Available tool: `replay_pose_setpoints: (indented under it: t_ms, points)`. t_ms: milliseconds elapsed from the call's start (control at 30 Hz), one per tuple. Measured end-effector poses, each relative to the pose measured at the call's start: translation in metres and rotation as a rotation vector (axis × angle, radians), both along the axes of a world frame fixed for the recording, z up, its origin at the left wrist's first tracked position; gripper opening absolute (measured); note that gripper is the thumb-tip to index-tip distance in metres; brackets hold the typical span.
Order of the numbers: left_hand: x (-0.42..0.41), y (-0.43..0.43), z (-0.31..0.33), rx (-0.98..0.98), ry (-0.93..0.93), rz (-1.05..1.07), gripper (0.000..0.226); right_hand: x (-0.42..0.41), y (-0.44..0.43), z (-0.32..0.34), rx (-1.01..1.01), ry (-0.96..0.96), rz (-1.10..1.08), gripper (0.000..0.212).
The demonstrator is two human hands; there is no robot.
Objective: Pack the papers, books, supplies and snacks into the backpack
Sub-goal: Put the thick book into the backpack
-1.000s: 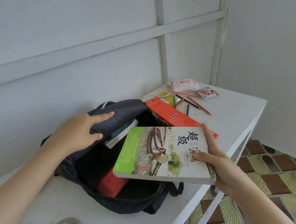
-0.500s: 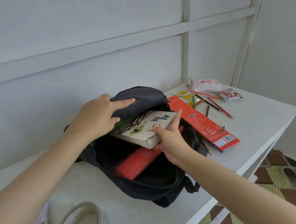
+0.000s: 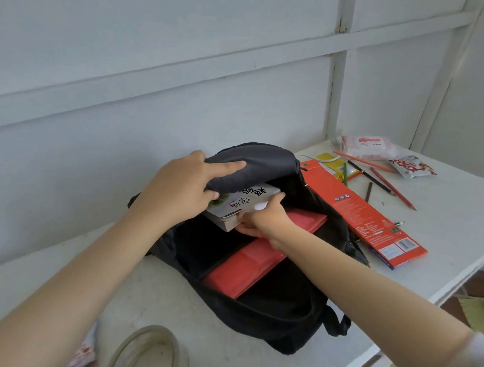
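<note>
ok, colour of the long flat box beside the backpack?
The long flat box is orange-red, with a barcode at its near end; head view.

1. The backpack (image 3: 284,315) is black, with a dark grey top flap.
2. Inside the backpack, the book (image 3: 244,202) has a white cover with black characters, pink marks and a green patch. The folder (image 3: 253,264) is plain red.
3. Just right of the backpack, the long box (image 3: 363,213) is orange-red with white print and a barcode.
4. Farther right of the backpack are a yellow packet (image 3: 335,164), a white snack packet (image 3: 411,167) with red characters, a red pencil (image 3: 392,188) and a green pencil (image 3: 345,173).
5. The bench (image 3: 448,228) is white. The floor tiles (image 3: 477,308) show brown and yellow-green fan shapes.
</note>
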State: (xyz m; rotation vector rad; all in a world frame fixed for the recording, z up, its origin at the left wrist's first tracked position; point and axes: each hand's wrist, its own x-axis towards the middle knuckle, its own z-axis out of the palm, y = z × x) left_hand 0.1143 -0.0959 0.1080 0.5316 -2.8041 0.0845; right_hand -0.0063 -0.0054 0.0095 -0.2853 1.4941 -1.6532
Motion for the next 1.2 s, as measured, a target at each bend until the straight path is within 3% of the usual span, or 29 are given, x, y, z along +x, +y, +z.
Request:
replay_pose_setpoints:
  t_ms: [100,167,233,300,400,600,900,1133,1200]
  points:
    - [0.000,0.001,-0.002,0.009,-0.011,0.010,0.064,-0.009,-0.009,-0.002,0.099,0.117,0.005,0.114]
    - [0.000,0.001,-0.003,0.017,-0.008,0.010,0.064,-0.008,-0.007,0.004,0.183,0.232,0.046,0.105]
    - [0.001,-0.001,-0.003,0.026,-0.004,0.008,0.064,-0.003,-0.003,0.005,0.323,0.580,0.077,0.082]
    - [0.001,-0.002,-0.004,0.033,-0.004,0.006,0.065,0.002,0.002,-0.002,0.463,1.047,0.116,0.079]
    - [0.002,-0.002,-0.003,0.033,-0.008,0.009,0.064,0.006,0.004,-0.006,0.577,1.358,0.188,0.076]
    - [0.004,-0.005,0.003,0.002,-0.001,0.016,0.063,-0.001,-0.004,-0.004,0.628,1.508,0.163,0.062]
    - [0.011,-0.003,0.005,-0.073,0.011,0.020,0.063,0.002,-0.017,-0.006,0.606,1.491,0.073,0.059]
    - [0.012,-0.002,-0.006,-0.048,-0.024,0.039,0.066,0.006,-0.002,-0.010,0.622,1.572,0.168,0.071]
    - [0.011,-0.001,-0.011,-0.077,-0.036,0.046,0.072,0.005,0.012,-0.010,0.582,1.583,0.220,0.058]
